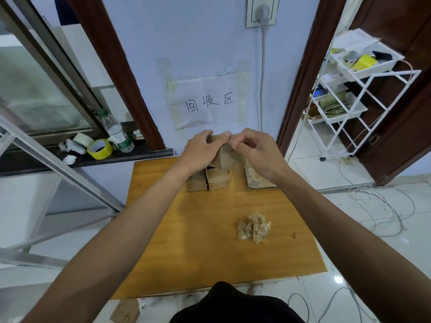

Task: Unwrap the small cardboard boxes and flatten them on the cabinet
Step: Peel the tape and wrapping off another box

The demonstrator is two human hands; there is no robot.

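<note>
Both hands, left hand (200,150) and right hand (254,152), grip one small cardboard box (225,157) above the cabinet (210,229)

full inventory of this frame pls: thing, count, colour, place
Small cardboard box in hand: 1, brown, held above cabinet's far edge.
Small cardboard boxes standing: 2 visible, brown, far side of cabinet.
Flattened cardboard: count unclear, brown, far right.
Crumpled clear tape pile: 1, yellowish, cabinet's right.
Wooden cabinet top: 1, orange-brown.
Yellow tape roll: 1, window ledge.
Clear plastic bottle: 1, green cap, ledge.
White wire rack: 1, right doorway.
Paper sign: 1, white, wall.
Left hand: on box.
Right hand: pinching box top.
</note>
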